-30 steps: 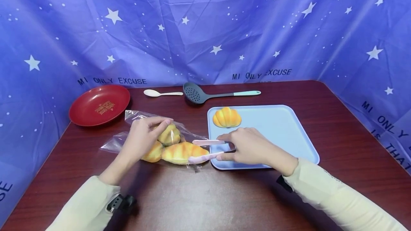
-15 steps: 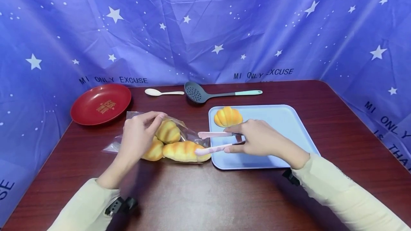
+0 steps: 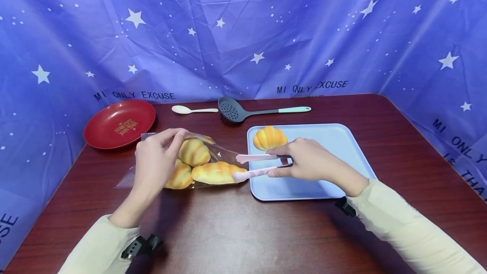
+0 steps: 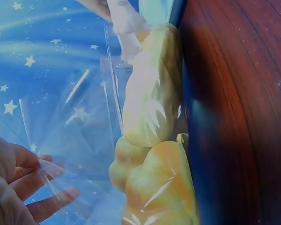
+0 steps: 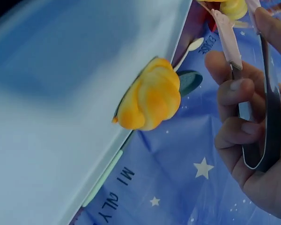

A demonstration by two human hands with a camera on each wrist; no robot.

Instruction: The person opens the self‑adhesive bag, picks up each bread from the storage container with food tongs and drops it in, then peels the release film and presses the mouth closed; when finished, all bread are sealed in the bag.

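Observation:
My left hand [image 3: 155, 160] pinches the upper edge of a clear plastic bag [image 4: 79, 136] between thumb and fingers. Inside the bag lie a long bread roll [image 3: 214, 173] and two rounder bread pieces, one of them a ridged roll [image 3: 194, 152]. My right hand [image 3: 310, 160] grips pink-tipped metal tongs [image 5: 260, 140] with their arms spread. The lower tip of the tongs overlaps the right end of the long roll at the bag's right end; the upper tip stands above it. A croissant-shaped roll [image 3: 270, 138] sits on the blue tray [image 3: 327, 138], beyond my right hand.
A red plate [image 3: 110, 130] stands at the far left of the table. Along the back edge lie a white spoon [image 3: 182, 109] and a dark slotted spoon [image 3: 232, 110] with a mint handle. A starry blue cloth [image 3: 243, 33] hangs behind the table.
My left hand has moved left with the bag's edge, and the bag film is drawn up. The tongs have shifted slightly right and back, still spread.

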